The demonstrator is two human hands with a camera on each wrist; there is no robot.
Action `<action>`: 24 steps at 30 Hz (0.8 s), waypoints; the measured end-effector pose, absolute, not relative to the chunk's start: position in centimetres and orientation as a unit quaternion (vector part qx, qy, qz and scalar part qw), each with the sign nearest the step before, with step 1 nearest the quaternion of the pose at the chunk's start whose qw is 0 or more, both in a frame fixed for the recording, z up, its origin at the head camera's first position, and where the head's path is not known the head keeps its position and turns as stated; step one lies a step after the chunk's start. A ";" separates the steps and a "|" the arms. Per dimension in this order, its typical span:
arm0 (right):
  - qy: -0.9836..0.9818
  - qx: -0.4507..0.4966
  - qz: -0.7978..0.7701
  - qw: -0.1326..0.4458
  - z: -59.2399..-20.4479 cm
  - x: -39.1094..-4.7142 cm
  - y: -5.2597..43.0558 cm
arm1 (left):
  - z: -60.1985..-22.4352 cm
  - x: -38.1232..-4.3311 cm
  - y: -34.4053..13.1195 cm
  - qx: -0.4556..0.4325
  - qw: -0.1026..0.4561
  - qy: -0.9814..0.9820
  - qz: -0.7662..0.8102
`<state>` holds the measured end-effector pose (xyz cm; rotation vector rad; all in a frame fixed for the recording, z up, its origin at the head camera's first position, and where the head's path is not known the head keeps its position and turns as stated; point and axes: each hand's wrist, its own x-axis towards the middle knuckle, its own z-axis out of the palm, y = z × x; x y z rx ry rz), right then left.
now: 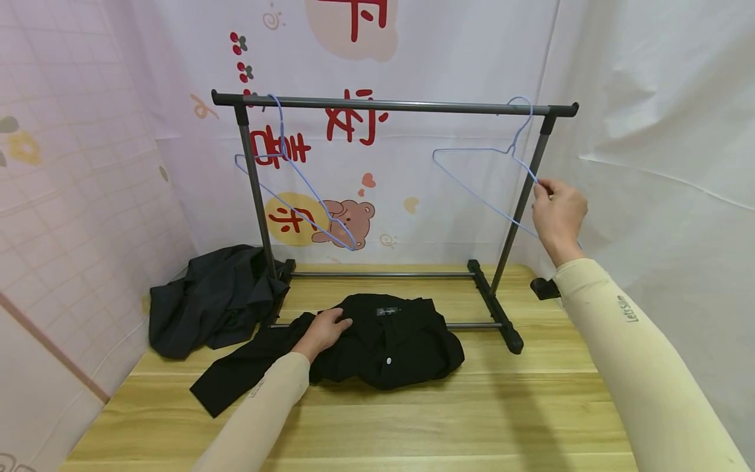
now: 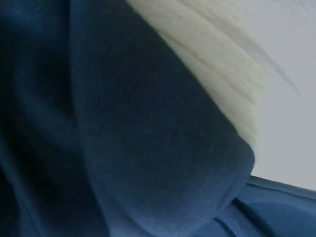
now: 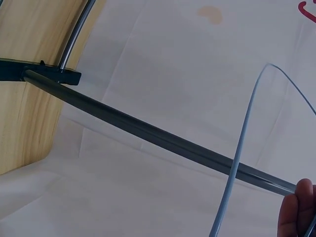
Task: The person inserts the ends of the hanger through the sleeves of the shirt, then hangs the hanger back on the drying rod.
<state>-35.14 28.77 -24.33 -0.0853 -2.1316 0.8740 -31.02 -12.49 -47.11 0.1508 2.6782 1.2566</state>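
A black shirt with a white button and a collar label lies bunched on the table, one sleeve stretched out to the left. My left hand holds the shirt near its left shoulder; dark cloth fills most of the left wrist view and hides the fingers there. At the rack's right end, my right hand pinches the sloping arm of a light blue wire hanger. That hanger's hook is still over the top bar. In the right wrist view, fingertips show at the lower right edge, by the hanger wire.
A dark garment rack stands on the wooden table. Another blue hanger hangs near its left end. Crumpled dark grey clothing lies beside the left post. A small black object sits at right, against the white cloth backdrop.
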 end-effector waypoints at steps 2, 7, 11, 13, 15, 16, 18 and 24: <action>-0.839 -0.030 0.355 0.410 -24.3 -35.1 28.7 | -47.1 -31.0 -12.5 0.050 0.091 0.899 0.425; -0.829 -0.021 0.363 0.425 -24.4 -35.1 28.7 | -47.0 -31.0 -12.5 0.047 0.093 0.898 0.427; -0.820 -0.021 0.365 0.439 -24.5 -34.9 28.7 | -47.0 -30.9 -12.5 0.048 0.093 0.899 0.425; -0.814 -0.020 0.371 0.447 -24.4 -34.9 28.7 | -47.0 -30.8 -12.4 0.047 0.093 0.899 0.425; -0.807 -0.020 0.377 0.454 -24.2 -34.8 28.7 | -47.0 -30.8 -12.4 0.047 0.092 0.899 0.426; -0.803 -0.020 0.381 0.458 -24.1 -34.8 28.7 | -47.1 -30.8 -12.4 0.046 0.091 0.899 0.426; -0.796 -0.021 0.387 0.465 -24.0 -34.7 28.7 | -47.1 -30.9 -12.4 0.045 0.089 0.899 0.426; -0.783 -0.026 0.400 0.476 -24.3 -34.6 28.9 | -47.2 -31.0 -12.5 0.047 0.087 0.900 0.424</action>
